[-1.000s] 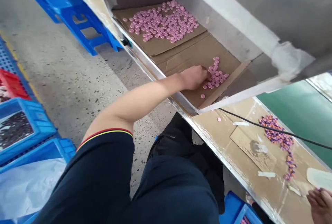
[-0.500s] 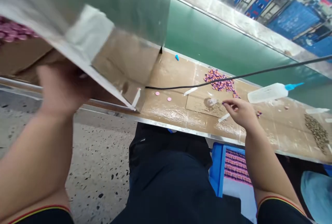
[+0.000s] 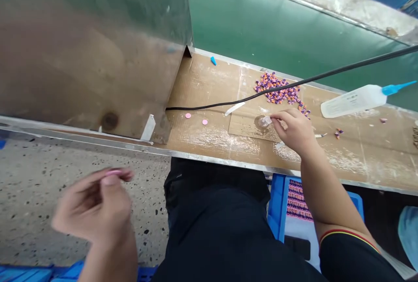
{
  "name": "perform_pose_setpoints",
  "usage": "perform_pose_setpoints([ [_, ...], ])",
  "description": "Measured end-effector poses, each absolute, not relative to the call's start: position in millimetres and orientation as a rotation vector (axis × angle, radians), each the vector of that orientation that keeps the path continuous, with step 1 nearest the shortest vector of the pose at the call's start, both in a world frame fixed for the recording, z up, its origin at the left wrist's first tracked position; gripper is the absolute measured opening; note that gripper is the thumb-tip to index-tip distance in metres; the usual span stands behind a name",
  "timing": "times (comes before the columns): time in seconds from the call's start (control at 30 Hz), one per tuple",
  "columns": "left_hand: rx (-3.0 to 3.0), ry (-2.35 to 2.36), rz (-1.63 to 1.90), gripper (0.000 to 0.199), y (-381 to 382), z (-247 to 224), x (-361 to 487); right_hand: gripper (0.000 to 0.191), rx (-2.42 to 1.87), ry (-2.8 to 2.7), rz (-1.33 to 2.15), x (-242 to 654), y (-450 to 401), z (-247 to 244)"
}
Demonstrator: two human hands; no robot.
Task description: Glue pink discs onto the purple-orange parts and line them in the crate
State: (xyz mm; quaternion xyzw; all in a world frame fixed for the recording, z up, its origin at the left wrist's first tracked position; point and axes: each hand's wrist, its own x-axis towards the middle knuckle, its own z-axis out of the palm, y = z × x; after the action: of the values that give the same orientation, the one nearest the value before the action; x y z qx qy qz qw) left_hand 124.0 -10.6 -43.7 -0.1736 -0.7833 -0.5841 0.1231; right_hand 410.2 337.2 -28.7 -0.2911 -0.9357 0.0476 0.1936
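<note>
The left hand is held above the speckled concrete floor, and a pink disc is gripped between its thumb and closed fingers. The disc appears to be held by its rim, so that its flat faces are left free. The right hand is held over a piece of cardboard lying on the bench. Its bent fingers are touching or just beside a small clear blob, but whether anything is pinched by them cannot be told. The cardboard seems to be placed there to keep this blob off the bench. A heap of small purple and orange pieces is lying just behind the cardboard, and a plastic bottle with a blue nozzle is lying near it, both within reach of the right hand. Two more pink discs are lying apart on the bench. Compared with the earlier frame, the left hand has been moved away from the steel bin and is now over the floor, and the right fingers have been brought nearer to the blob.
</note>
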Motion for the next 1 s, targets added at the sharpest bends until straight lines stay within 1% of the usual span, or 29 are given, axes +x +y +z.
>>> perform_pose_setpoints([
  [0.07, -0.609, -2.273, -1.854, 0.006, 9, -50, 151, 0.023, -0.872, -2.446, 0.07, 412, 328, -24],
  [0.13, -0.749, -2.318, -2.104, 0.004, 29, -55, 170, 0.021, -0.967, -2.241, 0.041, 414, 318, -24],
  [0.27, -0.985, -2.306, -2.668, 0.021, 71, -62, 191, 0.021, -1.057, -2.063, 0.137, 418, 307, -40],
  [0.33, -1.089, -2.304, -2.83, 0.027, 92, -62, 198, 0.019, -1.081, -2.119, 0.175, 422, 306, -54],
  [0.5, -1.156, -2.451, -2.989, 0.03, 129, -64, 212, 0.017, -1.043, -2.34, 0.229, 440, 307, -79],
  [0.6, -1.032, -2.496, -3.126, 0.032, 142, -67, 221, 0.017, -1.07, -2.228, 0.201, 448, 303, -77],
  [0.7, -0.817, -2.474, -3.314, 0.036, 151, -66, 230, 0.013, -1.073, -2.045, 0.228, 445, 288, -67],
  [0.83, -0.536, -2.441, -3.557, 0.04, 159, -59, 238, 0.009, -0.938, -1.862, 0.444, 423, 251, -58],
  [1.0, -0.4, -2.402, -3.705, 0.042, 163, -53, 246, 0.018, -0.781, -1.748, 0.648, 391, 212, -57],
])
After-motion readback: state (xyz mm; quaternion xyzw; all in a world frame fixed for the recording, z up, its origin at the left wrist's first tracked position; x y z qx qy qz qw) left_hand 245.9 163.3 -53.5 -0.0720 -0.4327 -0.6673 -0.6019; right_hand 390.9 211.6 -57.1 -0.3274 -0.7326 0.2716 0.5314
